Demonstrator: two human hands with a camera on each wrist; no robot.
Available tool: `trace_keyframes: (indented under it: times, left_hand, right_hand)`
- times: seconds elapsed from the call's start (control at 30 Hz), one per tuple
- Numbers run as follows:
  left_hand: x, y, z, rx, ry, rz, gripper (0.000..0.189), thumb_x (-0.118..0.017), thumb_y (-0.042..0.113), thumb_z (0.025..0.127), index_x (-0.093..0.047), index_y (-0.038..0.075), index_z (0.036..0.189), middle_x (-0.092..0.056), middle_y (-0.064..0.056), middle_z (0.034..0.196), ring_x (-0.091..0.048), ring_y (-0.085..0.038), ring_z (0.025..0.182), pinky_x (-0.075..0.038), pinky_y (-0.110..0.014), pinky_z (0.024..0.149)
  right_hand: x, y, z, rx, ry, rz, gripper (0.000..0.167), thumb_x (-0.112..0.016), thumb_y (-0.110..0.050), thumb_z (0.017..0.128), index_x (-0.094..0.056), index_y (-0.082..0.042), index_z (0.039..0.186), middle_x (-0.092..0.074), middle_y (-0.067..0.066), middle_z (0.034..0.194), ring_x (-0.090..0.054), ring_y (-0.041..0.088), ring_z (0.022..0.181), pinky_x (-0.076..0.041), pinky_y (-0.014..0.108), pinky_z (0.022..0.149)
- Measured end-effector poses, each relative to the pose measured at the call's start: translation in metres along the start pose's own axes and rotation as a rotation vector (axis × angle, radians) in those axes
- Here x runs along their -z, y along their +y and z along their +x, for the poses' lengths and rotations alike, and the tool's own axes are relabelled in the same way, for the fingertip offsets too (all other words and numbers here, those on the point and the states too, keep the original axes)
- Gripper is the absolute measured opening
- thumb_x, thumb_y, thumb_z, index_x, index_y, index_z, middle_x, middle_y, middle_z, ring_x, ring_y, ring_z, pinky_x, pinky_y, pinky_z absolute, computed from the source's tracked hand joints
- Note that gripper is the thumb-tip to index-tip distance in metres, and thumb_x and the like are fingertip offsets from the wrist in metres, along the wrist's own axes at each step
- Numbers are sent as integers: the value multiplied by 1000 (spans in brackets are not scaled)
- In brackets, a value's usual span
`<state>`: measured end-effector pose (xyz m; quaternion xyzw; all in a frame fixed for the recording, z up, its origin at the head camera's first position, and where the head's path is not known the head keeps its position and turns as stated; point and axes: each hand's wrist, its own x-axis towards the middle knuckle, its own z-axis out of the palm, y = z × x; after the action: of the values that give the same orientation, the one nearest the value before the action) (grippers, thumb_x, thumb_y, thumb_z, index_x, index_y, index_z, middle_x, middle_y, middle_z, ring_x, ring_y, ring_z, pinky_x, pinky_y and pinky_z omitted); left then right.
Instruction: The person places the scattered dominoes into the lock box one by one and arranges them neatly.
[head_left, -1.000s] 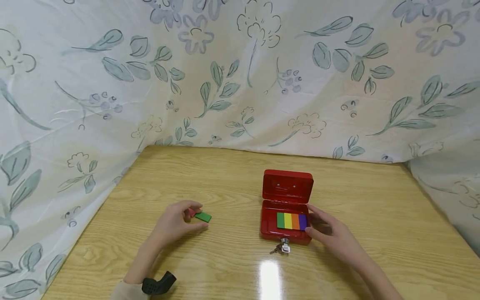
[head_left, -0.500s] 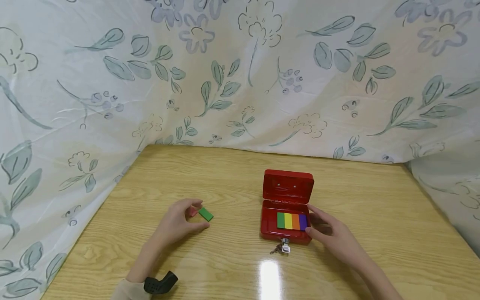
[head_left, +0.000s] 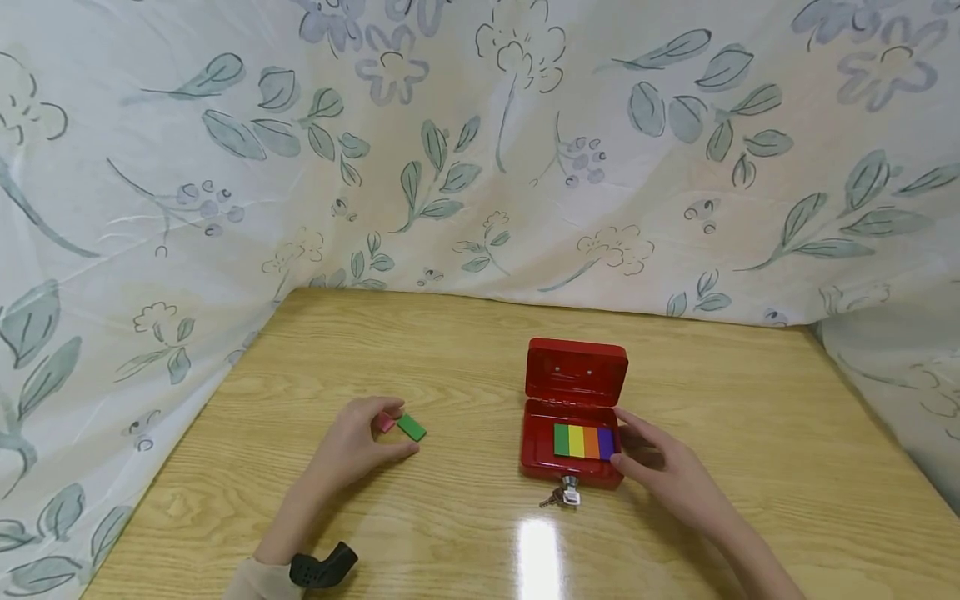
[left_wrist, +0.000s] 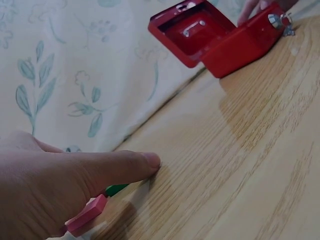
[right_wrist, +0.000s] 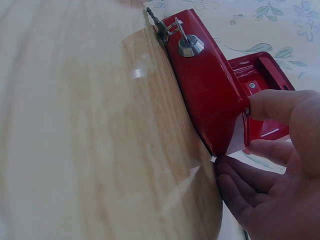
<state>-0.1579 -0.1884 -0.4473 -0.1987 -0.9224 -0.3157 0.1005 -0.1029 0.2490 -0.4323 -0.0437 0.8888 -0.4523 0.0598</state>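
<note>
My left hand [head_left: 360,437] lies over the table on the left, thumb stretched out and fingers curved around a pink block [head_left: 385,422]. A green block [head_left: 411,427] lies right beside the pink one, between fingertips and thumb. In the left wrist view the pink block [left_wrist: 87,216] shows under the palm; the fingertips are hidden. A red cash box [head_left: 531,454] stands with its lid up. Inside is a row of green, yellow, orange and purple blocks [head_left: 583,442]. My right hand [head_left: 663,467] grips the box's right wall, thumb at the rim and fingers outside.
A ring of keys [head_left: 555,498] hangs from the lock [right_wrist: 191,46] on the box's front. The wooden table [head_left: 465,358] ends at a floral cloth [head_left: 480,167] behind and at the left. A black strap piece [head_left: 322,568] sits on the left wrist.
The green block has turned and come slightly apart from the pink block by my left hand's fingers. My right hand and the cash box have stayed put.
</note>
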Motion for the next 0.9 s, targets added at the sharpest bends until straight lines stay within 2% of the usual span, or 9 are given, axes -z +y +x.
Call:
trace_keyframes:
  times: [0.27, 0.67, 0.9]
  left_hand:
    - [-1, 1, 0, 4, -4, -29, 58, -91, 32, 73, -70, 6, 120, -70, 3, 105, -57, -14, 92, -51, -34, 78]
    - [-7, 2, 0, -28, 23, 7, 63, -90, 41, 71, -70, 8, 121, -70, 4, 104, -56, -11, 87, -50, -31, 74]
    - [-8, 6, -2, 4, 8, -41, 59, -91, 35, 73, -70, 8, 121, -68, 4, 104, -55, -12, 88, -51, -30, 74]
  right_hand:
    - [-1, 1, 0, 17, 5, 5, 67, -70, -28, 95, -40, -15, 154, -54, 19, 141, -58, 36, 120, -51, 50, 94]
    - [0, 2, 0, -8, 2, -7, 68, -70, -32, 95, -40, -19, 154, -52, 18, 143, -56, 37, 122, -51, 50, 95]
    - [-1, 2, 0, -10, -1, -1, 67, -70, -30, 95, -40, -18, 154, -53, 18, 142, -57, 37, 122, -51, 51, 95]
